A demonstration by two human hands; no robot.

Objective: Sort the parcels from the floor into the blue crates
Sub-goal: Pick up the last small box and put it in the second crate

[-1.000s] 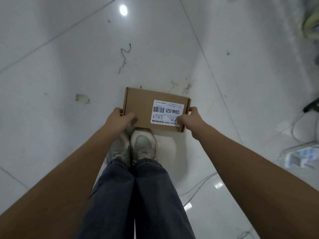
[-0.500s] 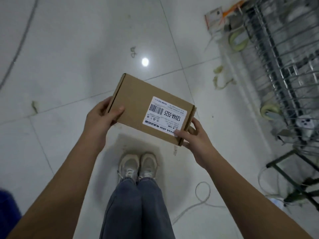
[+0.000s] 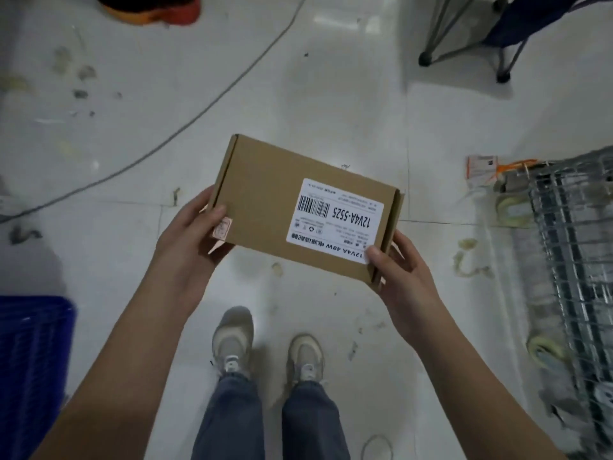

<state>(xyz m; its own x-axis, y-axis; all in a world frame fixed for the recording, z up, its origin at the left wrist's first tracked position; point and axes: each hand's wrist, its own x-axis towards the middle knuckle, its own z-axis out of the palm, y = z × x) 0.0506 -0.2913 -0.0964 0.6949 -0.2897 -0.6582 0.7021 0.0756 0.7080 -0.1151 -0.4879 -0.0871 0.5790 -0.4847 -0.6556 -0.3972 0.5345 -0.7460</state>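
Cardboard, plain brown and flat, made up the parcel [image 3: 298,207], which was held in the air above the white tiled floor [image 3: 331,78], out in front of the person's two pale shoes [image 3: 232,340]. A white shipping label [image 3: 335,220] with a barcode lay on its top face, printed upside down from the wearer's side. The left hand [image 3: 189,247] gripped the parcel's near-left corner, thumb curled over the top beside a small pink sticker [image 3: 221,227], the other fingers hidden underneath. The right hand [image 3: 398,270] held the near-right corner, thumb pressed on the label's edge and fingers wrapped round the end flap.

Measured from the parcel, the blue crate [image 3: 33,360] sat low and well to the left, only one corner of it showing. A wire cage [image 3: 570,260] stood well to the right, with tape rolls [image 3: 512,210] beside it. A dark cable [image 3: 199,104] crossed the floor beyond the parcel to the left, and a folding frame [image 3: 464,44] stood beyond it to the right.

Risks from here, as I judged them: both grips sat only on the near corners, so the far end could dip and the box slide out during a swing leftward to the crate. Letting go early could drop it on the crate's rim or short of it. A step to the left might also catch the cable, and the label's code, if it decides the crate, could be misread upside down.
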